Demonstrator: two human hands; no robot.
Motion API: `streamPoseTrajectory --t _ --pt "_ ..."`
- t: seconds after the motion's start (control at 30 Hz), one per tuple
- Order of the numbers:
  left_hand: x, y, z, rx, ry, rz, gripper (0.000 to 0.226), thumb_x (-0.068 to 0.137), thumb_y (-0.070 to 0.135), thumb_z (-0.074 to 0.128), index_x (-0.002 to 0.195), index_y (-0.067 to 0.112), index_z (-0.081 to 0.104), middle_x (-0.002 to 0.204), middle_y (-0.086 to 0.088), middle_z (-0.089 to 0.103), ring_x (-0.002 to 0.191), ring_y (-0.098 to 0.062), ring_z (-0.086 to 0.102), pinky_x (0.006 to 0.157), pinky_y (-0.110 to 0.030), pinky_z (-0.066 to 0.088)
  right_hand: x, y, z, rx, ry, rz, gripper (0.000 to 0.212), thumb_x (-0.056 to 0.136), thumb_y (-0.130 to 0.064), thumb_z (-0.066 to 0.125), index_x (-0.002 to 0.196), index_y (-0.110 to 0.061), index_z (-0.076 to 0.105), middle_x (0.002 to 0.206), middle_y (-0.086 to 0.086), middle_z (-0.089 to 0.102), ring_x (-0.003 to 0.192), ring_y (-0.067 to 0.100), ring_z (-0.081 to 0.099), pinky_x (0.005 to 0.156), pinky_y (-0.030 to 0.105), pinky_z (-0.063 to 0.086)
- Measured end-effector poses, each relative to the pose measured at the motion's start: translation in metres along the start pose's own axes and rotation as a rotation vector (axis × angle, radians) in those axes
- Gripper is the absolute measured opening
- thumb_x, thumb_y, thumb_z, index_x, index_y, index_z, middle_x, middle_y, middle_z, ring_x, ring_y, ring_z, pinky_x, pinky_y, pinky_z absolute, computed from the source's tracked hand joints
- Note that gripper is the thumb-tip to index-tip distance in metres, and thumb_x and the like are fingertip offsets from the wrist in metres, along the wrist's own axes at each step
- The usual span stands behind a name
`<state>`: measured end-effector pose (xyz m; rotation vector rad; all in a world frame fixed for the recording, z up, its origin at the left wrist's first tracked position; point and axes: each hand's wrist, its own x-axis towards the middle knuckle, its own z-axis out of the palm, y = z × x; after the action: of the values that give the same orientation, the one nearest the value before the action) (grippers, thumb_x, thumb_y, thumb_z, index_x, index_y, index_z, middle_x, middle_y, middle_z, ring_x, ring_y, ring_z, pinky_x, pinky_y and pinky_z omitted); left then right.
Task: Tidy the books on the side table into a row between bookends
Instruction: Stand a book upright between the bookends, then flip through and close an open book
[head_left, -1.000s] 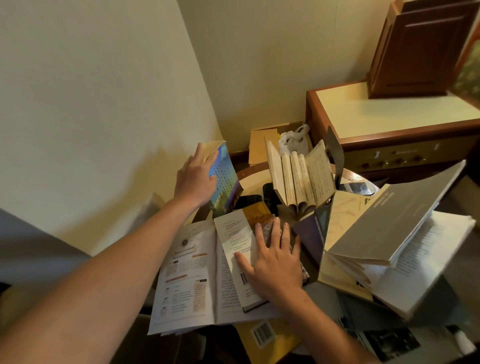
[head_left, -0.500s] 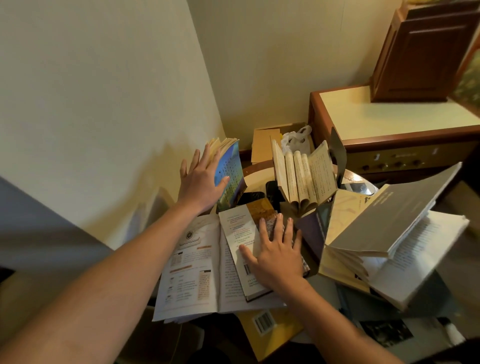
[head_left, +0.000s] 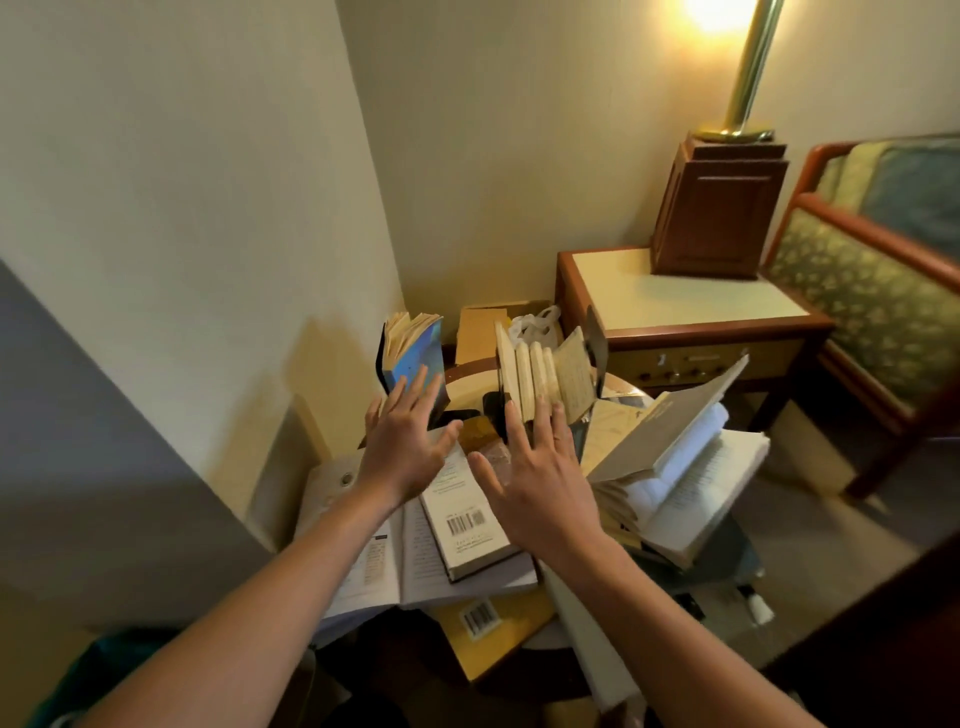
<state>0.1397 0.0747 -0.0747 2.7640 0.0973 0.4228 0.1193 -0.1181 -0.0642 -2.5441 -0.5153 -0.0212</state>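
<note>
Books (head_left: 466, 525) under spread fingers (head_left: 544, 422)

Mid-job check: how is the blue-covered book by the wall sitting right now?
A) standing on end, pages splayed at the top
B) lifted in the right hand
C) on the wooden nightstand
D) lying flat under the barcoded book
A: the blue-covered book stands on end with its yellowed pages fanned open at the top. The left hand is spread in front of its cover with straight fingers, and the right hand holds nothing.

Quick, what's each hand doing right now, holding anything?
Left hand: open, fingers spread, holding nothing.
Right hand: open, fingers spread, holding nothing.
</note>
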Motion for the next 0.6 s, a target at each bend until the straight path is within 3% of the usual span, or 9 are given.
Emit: streamPoseTrajectory --t 0.13,0.33,0.47,0.6 --pt "-0.01 0.046 0.002 -0.165 -0.013 0.058 0.069 0.094 0.049 0.056 0.153 0.018 0.042 0.162 -0.006 0.035 0.148 -0.028 0.036 0.117 -0.055 0.033 -0.022 0.009 -0.047 0.047 0.152 -0.061 0.076 0.101 -0.065 0.031 0.162 -0.026 0.009 0.169 0.006 -0.01 0.152 0.021 -0.022 0.125 0.04 -0.003" --pt "-0.008 0.125 0.009 -0.354 -0.126 0.205 0.055 0.098 0.033 0.063 0.148 0.017 0.047 0.161 -0.005 0.036 0.146 -0.024 0.039 0.116 -0.048 0.037 -0.048 0.055 -0.1 0.09 0.387 0.01 0.066 0.101 -0.06 0.036 0.157 -0.028 0.026 0.17 0.001 0.002 0.155 0.017 -0.012 0.121 0.04 0.007" --pt "-0.005 0.18 0.01 -0.402 -0.261 0.295 0.032 0.1 0.031 0.059 0.131 0.025 0.053 0.162 -0.002 0.036 0.137 -0.028 0.05 0.107 -0.046 0.045 -0.06 0.098 -0.113 0.123 0.478 0.147 0.063 0.102 -0.056 0.041 0.155 -0.023 0.034 0.169 0.007 0.01 0.156 0.024 -0.005 0.126 0.049 0.011" --pt "-0.006 0.226 0.013 -0.328 -0.349 0.427 0.027 0.103 0.032 0.056 0.129 0.029 0.06 0.166 -0.002 0.027 0.145 -0.028 0.041 0.117 -0.051 0.036 -0.065 0.143 -0.1 0.251 0.423 0.377 0.057 0.105 -0.048 0.04 0.156 -0.024 0.032 0.168 0.012 0.011 0.155 0.032 -0.002 0.124 0.053 0.01"
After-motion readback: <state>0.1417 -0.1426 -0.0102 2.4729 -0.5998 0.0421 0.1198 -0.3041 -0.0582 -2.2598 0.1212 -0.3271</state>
